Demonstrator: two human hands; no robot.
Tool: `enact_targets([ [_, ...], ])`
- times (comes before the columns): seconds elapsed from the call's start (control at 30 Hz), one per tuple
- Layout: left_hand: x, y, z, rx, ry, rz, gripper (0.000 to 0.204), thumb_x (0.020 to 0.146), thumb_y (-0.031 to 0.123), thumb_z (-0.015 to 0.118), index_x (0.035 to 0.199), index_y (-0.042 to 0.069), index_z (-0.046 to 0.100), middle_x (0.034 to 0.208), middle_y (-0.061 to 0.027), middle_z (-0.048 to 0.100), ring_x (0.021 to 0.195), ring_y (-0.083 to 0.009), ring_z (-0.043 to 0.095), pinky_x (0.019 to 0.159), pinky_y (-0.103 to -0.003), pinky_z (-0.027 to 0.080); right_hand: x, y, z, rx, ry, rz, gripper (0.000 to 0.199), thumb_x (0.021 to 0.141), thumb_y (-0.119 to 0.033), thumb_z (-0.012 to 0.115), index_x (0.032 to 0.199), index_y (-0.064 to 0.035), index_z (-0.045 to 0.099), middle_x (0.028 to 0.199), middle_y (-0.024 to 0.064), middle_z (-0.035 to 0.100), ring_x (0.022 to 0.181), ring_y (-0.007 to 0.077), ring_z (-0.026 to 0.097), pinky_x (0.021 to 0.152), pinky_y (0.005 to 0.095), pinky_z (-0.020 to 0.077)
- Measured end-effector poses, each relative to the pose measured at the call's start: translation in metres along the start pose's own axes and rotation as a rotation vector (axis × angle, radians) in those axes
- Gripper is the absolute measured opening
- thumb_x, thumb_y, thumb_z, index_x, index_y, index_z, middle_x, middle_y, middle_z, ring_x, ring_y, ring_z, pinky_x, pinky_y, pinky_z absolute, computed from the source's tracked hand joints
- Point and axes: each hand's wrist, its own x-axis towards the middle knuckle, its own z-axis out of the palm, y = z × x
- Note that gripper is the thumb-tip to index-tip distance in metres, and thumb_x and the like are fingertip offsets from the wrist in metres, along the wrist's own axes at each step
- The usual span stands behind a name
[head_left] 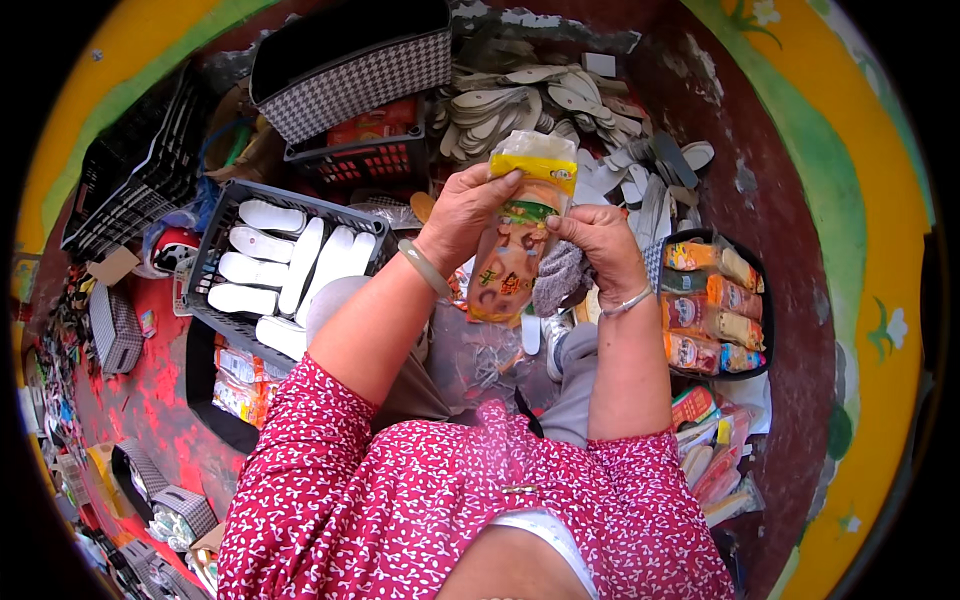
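A printed plastic packet [522, 235] with a yellow top band and a clear upper flap hangs upright between my hands, above my lap. Through its lower part something orange-tan shows, but I cannot tell print from contents. My left hand [462, 215] pinches its upper left edge between thumb and fingers. My right hand [605, 245] grips the right edge a little lower, thumb on the front. Behind the packet, near my right hand, lies a grey fuzzy cloth [562, 280].
To the left, a dark plastic crate [210, 250] holds several white insoles [260, 243]. A houndstooth basket [360, 85] stands behind it. Loose insoles [545, 95] are heaped at the back. At right, a basket [765, 310] contains several wrapped packets [735, 297], beside a dark red wall [790, 200].
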Motion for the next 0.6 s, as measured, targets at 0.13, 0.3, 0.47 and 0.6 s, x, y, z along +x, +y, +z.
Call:
enact_targets([
  [0.13, 0.002, 0.003, -0.001, -0.087, -0.023, -0.027, 0.026, 0.09, 0.013, 0.052, 0.112, -0.001, 0.054, 0.103, -0.0108, 0.062, 0.091, -0.0178, 0.061, 0.082, -0.03, 0.05, 0.007, 0.015, -0.009, -0.054, -0.012, -0.058, 0.018, 0.077, -0.015, 0.071, 0.069, 0.0007, 0.066, 0.063, -0.0003, 0.061, 0.056, 0.0041, 0.052, 0.052, 0.0197, 0.0395],
  [0.3, 0.002, 0.002, 0.001, -0.166, 0.005, -0.034, 0.029, 0.091, 0.014, 0.05, 0.116, 0.001, 0.05, 0.107, -0.0112, 0.06, 0.093, -0.0196, 0.061, 0.083, -0.031, 0.05, 0.009, 0.018, -0.008, -0.04, -0.028, -0.034, 0.016, 0.077, -0.014, 0.071, 0.073, 0.0003, 0.066, 0.062, -0.0016, 0.059, 0.056, 0.0042, 0.051, 0.052, 0.0199, 0.039],
  [0.47, 0.004, 0.005, -0.005, -0.085, 0.029, -0.1, 0.03, 0.09, 0.012, 0.051, 0.118, 0.001, 0.05, 0.107, -0.0109, 0.06, 0.094, -0.0203, 0.061, 0.084, -0.032, 0.049, 0.009, 0.012, -0.005, -0.081, -0.038, -0.034, 0.019, 0.079, -0.015, 0.069, 0.089, 0.0015, 0.065, 0.076, -0.0006, 0.062, 0.066, 0.0039, 0.053, 0.06, 0.0193, 0.0409],
  [0.6, 0.0, 0.007, 0.003, 0.072, 0.02, -0.241, 0.03, 0.087, 0.008, 0.055, 0.116, 0.0, 0.053, 0.105, -0.0108, 0.061, 0.093, -0.0182, 0.061, 0.083, -0.03, 0.049, 0.012, 0.005, -0.015, -0.014, 0.133, -0.143, 0.02, 0.08, -0.014, 0.069, 0.09, 0.0022, 0.065, 0.078, -0.0007, 0.061, 0.069, 0.0028, 0.051, 0.063, 0.0178, 0.0397],
])
